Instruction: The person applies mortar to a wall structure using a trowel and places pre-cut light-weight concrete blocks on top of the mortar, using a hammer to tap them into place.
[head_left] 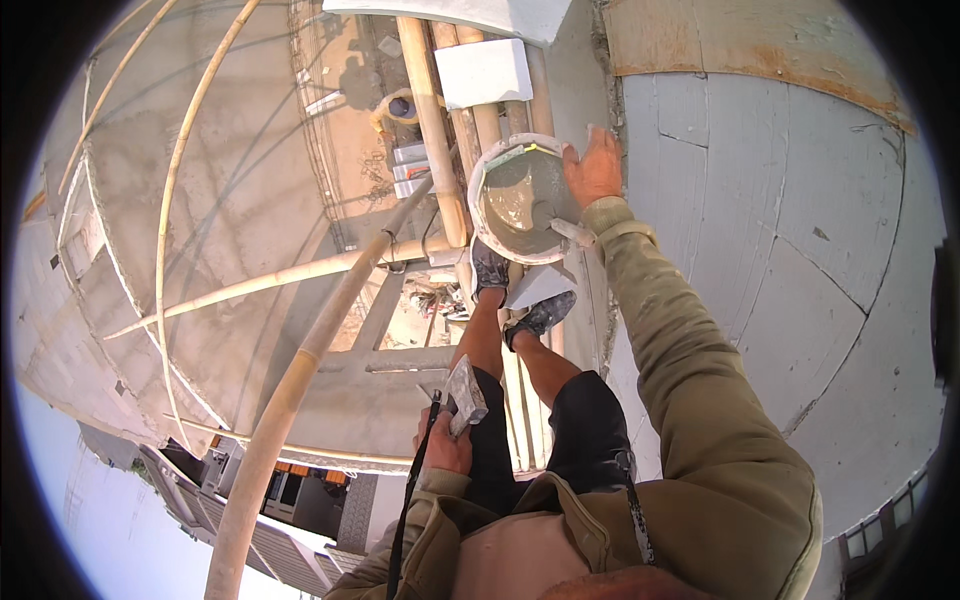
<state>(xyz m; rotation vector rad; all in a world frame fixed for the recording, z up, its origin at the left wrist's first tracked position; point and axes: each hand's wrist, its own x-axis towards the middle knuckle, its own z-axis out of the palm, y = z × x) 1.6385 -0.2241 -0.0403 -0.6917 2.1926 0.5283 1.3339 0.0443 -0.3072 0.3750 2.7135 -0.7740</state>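
Note:
My left hand (pixel 447 445) is closed round a grey, mortar-smeared block-shaped tool (pixel 467 393) in front of my thigh; its exact kind I cannot make out. At the right side of a round bucket (pixel 477 205) is my right hand (pixel 597 170), its fingers apart and nothing seen in them. One finger is at or just over the bucket rim. Wet grey mortar (pixel 515 195) lies in the bucket. A pale, crusted handle (pixel 572 232) sticks out over the rim, below my right hand. The bucket stands on bamboo poles, just ahead of my feet.
A white block (pixel 487 75) lies on the poles beyond the bucket. A thick slanting bamboo pole (pixel 300 375) crosses on my left. The grey block wall (pixel 740 190) rises close on my right. Far below, a person (pixel 400 108) is on the ground; gaps open between the poles.

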